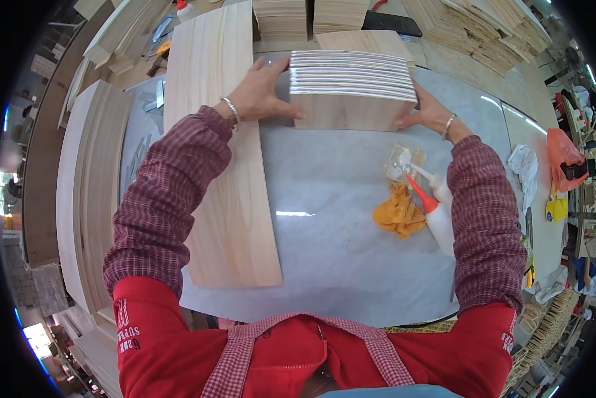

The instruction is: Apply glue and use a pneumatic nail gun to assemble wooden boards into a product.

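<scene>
A stack of small pale wooden boards (354, 111) stands on the grey table sheet, with several white-coated edges turned up in parallel rows. The coating looks like glue. My left hand (263, 91) presses on the stack's left end, its thumb at the front corner. At the opposite end, my right hand (428, 111) grips the stack, thumb on the front face. Under my left forearm lies a long pale plank (235, 219). Near my right forearm are a white squeeze bottle with a red nozzle (437, 219), an orange cloth (399, 212) and a small glue-smeared piece (404, 162).
More long boards (89, 199) are stacked along the left, beside thin metal strips (138, 156). Piles of wooden panels (467, 30) fill the far right. A dark flat object (392, 24) lies behind the stack. To the right are a white cloth (523, 174) and an orange-red bag (564, 159).
</scene>
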